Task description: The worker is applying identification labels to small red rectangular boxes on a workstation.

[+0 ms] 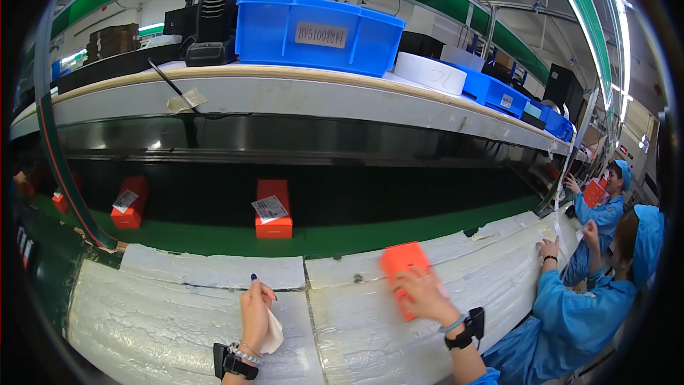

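My left hand (256, 306) is over the white covered bench top, its fingers curled around a crumpled white cloth or paper (273, 336). A small dark blue tip (254, 277) stands out at its index finger; what it is I cannot make out. To the right, my right hand (420, 292) grips an orange box (405, 257) from above, fingers spread across its near part. The box sits at a slant on the bench, and some blur covers the hand.
Beyond the bench runs a green conveyor belt (356, 237) carrying orange boxes with white labels, one centrally (274, 228) and another further left (127, 219). Above, a shelf (320, 93) bears a blue bin (313, 50) and a walkie-talkie (214, 25). Blue-clad co-workers (577, 321) are at the right.
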Available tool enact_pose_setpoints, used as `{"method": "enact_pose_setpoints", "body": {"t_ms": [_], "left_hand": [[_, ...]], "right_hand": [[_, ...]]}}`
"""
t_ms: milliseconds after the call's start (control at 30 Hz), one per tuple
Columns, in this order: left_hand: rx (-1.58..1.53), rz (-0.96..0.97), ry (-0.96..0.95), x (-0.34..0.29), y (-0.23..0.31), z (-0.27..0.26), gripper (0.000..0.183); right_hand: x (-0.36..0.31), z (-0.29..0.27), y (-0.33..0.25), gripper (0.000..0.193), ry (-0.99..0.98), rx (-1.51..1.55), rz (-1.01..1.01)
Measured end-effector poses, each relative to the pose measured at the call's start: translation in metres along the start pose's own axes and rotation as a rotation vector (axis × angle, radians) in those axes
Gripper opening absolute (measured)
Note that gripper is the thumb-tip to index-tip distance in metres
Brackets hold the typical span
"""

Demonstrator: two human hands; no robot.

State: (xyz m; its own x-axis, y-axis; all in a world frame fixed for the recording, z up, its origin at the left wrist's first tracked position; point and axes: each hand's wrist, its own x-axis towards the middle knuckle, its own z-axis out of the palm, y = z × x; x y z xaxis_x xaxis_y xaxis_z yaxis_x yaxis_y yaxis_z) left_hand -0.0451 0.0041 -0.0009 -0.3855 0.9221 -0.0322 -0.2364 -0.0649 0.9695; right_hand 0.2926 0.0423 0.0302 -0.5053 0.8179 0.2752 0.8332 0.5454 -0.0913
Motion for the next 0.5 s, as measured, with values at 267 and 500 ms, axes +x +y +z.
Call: {"method": "enact_pose_setpoints", "body": {"t_ms": [267,500], "left_hand": [[0.089,0.055,-0.056,-0.003,-0.004,0.008,0.050],[0.093,0.047,-0.050,-0.003,-0.004,0.005,0.051]], "right_hand": [[0.020,0.019,0.045,0.034,0.104,-0.285,0.185],[0.149,0.082,-0.062,0.051,0.213,0.221,-0.042]]}}
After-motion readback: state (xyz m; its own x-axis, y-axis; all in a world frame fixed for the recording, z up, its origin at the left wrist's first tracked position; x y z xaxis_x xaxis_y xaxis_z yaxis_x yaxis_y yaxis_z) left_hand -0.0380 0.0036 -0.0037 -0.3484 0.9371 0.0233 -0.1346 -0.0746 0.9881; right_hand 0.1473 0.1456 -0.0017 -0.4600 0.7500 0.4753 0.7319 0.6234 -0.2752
